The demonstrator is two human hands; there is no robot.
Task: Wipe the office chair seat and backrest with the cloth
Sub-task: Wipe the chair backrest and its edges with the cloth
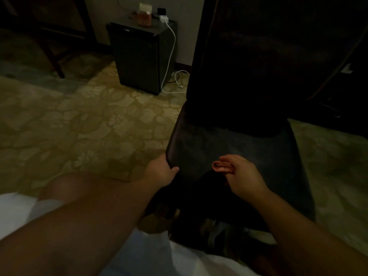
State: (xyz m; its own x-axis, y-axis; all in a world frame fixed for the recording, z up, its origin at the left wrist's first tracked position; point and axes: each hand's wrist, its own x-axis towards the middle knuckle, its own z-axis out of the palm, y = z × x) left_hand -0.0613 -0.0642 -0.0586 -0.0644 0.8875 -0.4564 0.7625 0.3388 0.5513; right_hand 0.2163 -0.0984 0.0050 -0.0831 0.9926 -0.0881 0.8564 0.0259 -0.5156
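Carpet [83, 124] with a pale flower pattern spreads out beyond my left hand [162, 172]. Farther off on that side stand dark wooden legs [53, 54], and a black cabinet [142, 56] sits against the wall, up past my left hand. On top of it are a small box [144, 16] and a white charger [163, 18], whose cable [171, 48] drops down the cabinet's side and coils on the carpet.

My left hand grips the near left corner of the seat [229, 148], thumb lying on the top surface and fingers wrapped under the edge. The seat is dark and reaches away from both hands to the backrest [268, 56], which rises upright, tall and almost black in this dim light.

My right hand [239, 174] is over the front middle of the seat, fingers curled in, pinching a dark cloth [207, 182] that hangs down from the fingertips against the seat's front part. The cloth is so dark that its outline is hard to follow.

Below both forearms lies white fabric [155, 255]. To the right of my right hand, more carpet shows beside the seat.
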